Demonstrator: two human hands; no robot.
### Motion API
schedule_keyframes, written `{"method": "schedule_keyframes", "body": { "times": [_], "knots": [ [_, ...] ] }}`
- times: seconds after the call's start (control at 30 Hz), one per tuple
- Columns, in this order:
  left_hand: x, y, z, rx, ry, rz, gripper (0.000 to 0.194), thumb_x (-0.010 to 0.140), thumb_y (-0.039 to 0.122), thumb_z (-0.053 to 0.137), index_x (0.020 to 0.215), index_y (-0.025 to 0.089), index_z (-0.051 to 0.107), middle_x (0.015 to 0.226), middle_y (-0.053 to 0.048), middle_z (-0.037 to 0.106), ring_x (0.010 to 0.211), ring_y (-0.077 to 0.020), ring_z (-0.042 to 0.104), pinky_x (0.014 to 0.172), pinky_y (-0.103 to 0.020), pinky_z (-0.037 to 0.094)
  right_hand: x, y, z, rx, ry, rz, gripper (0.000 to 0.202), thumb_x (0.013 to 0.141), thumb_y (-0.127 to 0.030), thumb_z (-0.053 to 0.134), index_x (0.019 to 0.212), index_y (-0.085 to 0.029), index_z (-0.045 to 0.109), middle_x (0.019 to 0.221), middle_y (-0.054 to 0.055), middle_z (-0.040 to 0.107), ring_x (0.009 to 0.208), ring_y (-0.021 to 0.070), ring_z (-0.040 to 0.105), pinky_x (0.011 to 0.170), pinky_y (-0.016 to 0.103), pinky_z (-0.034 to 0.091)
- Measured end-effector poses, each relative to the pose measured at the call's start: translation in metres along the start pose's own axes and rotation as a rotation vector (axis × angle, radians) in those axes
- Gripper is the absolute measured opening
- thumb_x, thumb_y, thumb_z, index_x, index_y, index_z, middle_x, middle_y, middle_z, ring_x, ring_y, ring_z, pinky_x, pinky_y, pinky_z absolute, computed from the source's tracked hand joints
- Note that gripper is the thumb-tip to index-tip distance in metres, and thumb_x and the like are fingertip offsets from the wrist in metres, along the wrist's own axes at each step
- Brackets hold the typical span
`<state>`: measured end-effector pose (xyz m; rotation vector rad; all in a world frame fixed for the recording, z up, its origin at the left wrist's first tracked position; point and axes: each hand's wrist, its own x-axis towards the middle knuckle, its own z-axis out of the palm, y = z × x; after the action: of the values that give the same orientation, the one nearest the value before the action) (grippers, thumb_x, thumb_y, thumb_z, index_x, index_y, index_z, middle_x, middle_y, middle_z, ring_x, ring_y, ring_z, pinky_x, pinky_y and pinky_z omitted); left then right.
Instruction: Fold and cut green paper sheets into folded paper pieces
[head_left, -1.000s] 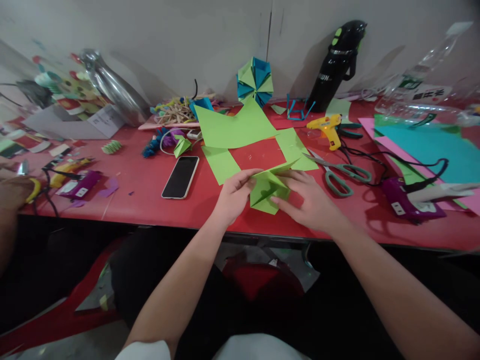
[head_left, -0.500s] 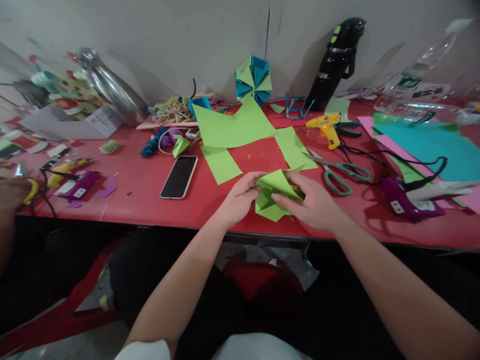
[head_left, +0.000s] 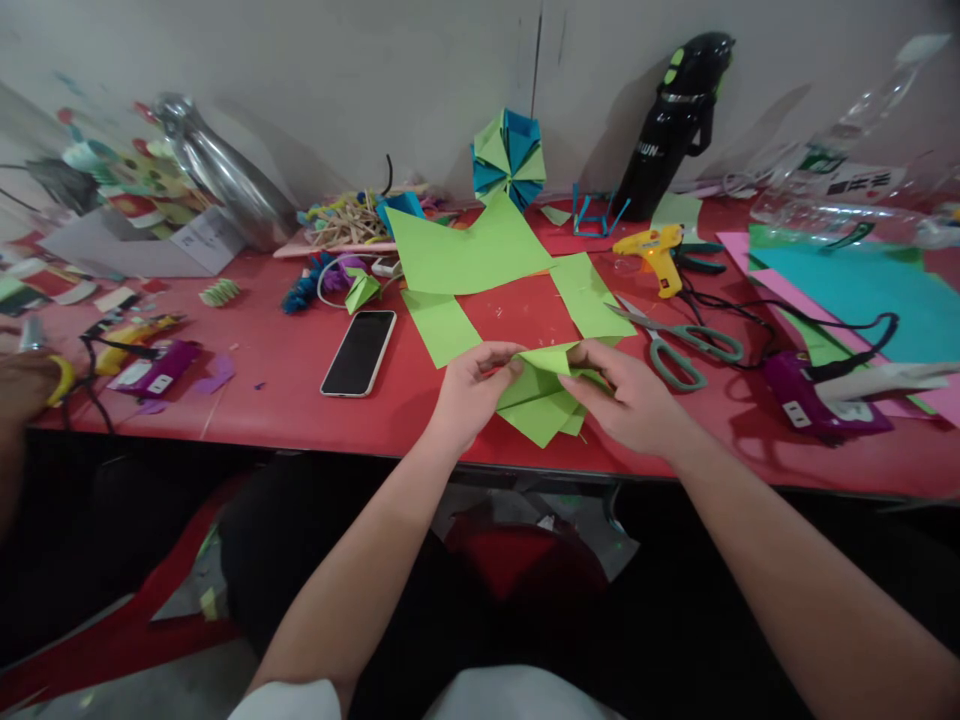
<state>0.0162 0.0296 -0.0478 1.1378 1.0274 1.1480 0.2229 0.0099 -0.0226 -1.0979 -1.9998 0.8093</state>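
A partly folded sheet of light green paper [head_left: 541,385] is between my hands, near the front edge of the red table. My left hand [head_left: 474,388] pinches its left upper edge between thumb and fingers. On the opposite side my right hand [head_left: 621,392] is closed on the right upper edge, thumb toward me. The top edge is bent over in a narrow flap. More green paper lies under the held piece, partly covered by it. Flat green pieces, one to the left [head_left: 441,325] and one to the right [head_left: 591,295], lie just beyond my hands.
Scissors [head_left: 679,345] and a yellow glue gun [head_left: 654,258] lie to the right. A phone [head_left: 358,353] is on the left. A large green sheet [head_left: 465,250], a blue-green paper ball [head_left: 508,160] and a black bottle [head_left: 675,130] are behind. Another person's hand [head_left: 26,385] shows far left.
The green paper has been turned and flattened, and its top edge now folds over as a narrow flap. Both hands have shifted slightly, with thumbs now close to that edge.
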Motion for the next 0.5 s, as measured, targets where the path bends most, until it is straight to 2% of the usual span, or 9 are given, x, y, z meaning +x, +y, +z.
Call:
{"method": "schedule_keyframes", "body": {
  "times": [0.2, 0.37, 0.5],
  "knots": [
    [0.0, -0.001, 0.0, -0.016, 0.086, -0.006, 0.016, 0.08, 0.029, 0.077, 0.094, 0.021, 0.078, 0.09, -0.004, 0.077, 0.085, -0.0181, 0.07, 0.078, -0.031, 0.053, -0.001, 0.002, 0.004, -0.099, 0.102, -0.032, 0.003, 0.099, -0.028, 0.051, 0.1, -0.025, 0.052, 0.09, 0.003, 0.061, 0.082, 0.0207, 0.058, 0.072, 0.033, 0.045],
    [-0.001, 0.004, 0.0, 0.111, 0.123, 0.024, 0.016, 0.082, 0.032, 0.075, 0.092, 0.02, 0.078, 0.089, -0.005, 0.078, 0.084, -0.0195, 0.071, 0.075, -0.03, 0.053, -0.001, -0.005, 0.004, -0.111, 0.16, 0.025, 0.02, 0.096, -0.033, 0.057, 0.112, -0.022, 0.057, 0.094, 0.005, 0.064, 0.081, 0.021, 0.06, 0.071, 0.033, 0.046],
    [-0.004, 0.007, 0.001, 0.226, 0.111, 0.076, 0.016, 0.083, 0.034, 0.075, 0.088, 0.02, 0.078, 0.085, -0.004, 0.078, 0.082, -0.0195, 0.07, 0.072, -0.03, 0.052, 0.001, -0.01, -0.006, -0.031, 0.137, 0.137, 0.019, 0.092, -0.04, 0.063, 0.095, -0.021, 0.063, 0.08, 0.001, 0.06, 0.068, 0.0167, 0.053, 0.062, 0.031, 0.042]
  ]
}}
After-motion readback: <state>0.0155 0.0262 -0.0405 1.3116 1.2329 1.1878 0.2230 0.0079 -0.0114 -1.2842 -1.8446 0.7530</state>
